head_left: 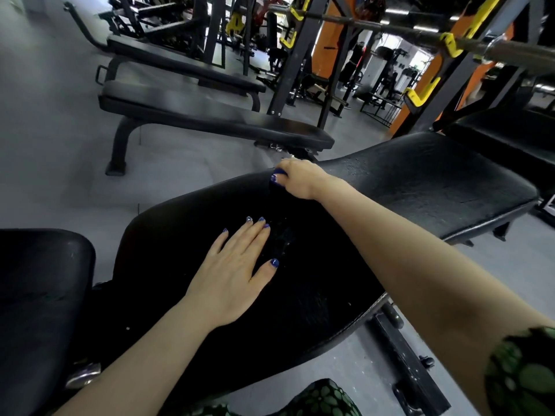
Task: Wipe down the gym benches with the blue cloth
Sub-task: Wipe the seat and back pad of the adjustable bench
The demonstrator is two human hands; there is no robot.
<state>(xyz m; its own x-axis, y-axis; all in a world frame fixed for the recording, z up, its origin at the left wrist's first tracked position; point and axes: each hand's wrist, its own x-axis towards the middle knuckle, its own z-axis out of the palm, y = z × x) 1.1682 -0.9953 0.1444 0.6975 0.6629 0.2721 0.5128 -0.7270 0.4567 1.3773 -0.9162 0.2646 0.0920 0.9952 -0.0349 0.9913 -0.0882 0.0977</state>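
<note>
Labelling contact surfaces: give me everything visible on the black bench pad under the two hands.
The bench pad is black, glossy vinyl-like upholstery with a piped seam along its near edge, worn and speckled with pale flecks. It runs diagonally from lower left to upper right on a dark metal frame. The left hand rests flat on it, fingers straight. The right hand has its grip closed on a dark blue cloth at the far edge.

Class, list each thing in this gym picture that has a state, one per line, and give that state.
Left hand: flat, fingers straight, resting on the bench pad.
Right hand: curled round the blue cloth at the pad's far edge.
Blue cloth: bunched, mostly hidden.
Bench pad: wet-streaked.
Barbell: racked.
</note>
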